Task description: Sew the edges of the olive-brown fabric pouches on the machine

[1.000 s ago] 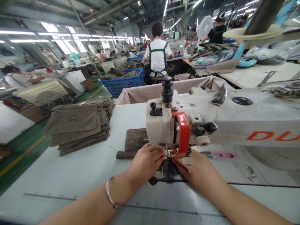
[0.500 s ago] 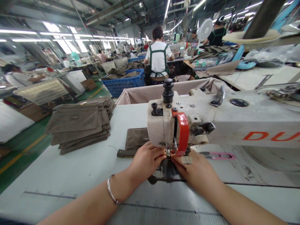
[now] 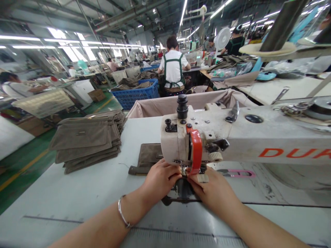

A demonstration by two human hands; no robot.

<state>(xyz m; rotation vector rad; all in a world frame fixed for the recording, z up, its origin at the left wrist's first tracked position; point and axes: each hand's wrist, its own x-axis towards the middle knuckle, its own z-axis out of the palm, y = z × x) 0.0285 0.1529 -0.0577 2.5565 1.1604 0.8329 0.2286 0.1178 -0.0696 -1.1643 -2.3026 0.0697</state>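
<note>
A brown fabric piece point(image 3: 150, 155) with a small label lies flat beneath the head of a white sewing machine point(image 3: 172, 137), its rolled or folded edge strip sticking out to the left. My left hand point(image 3: 161, 177), with a silver bangle at the wrist, pinches the near edge of this piece just left of the presser foot point(image 3: 183, 171). On the other side of the foot, my right hand point(image 3: 214, 184) is closed at the same edge; the red guard point(image 3: 196, 150) and machine parts hide some of its fingers. The fabric between the fingertips is mostly covered.
A stack of brown fabric pieces point(image 3: 82, 137) sits on the table's left. Pink-handled thread snips point(image 3: 239, 173) lie under the machine arm. Beyond the table are a pink cloth-lined bin point(image 3: 155, 106), a blue crate point(image 3: 137, 93) and a seated co-worker point(image 3: 173, 67). A ruler scale point(image 3: 181, 237) marks the front.
The camera view has shifted slightly, moving the machine a little left in the picture. Both hands keep their places beside the presser foot, with hardly any visible movement of the fabric.
</note>
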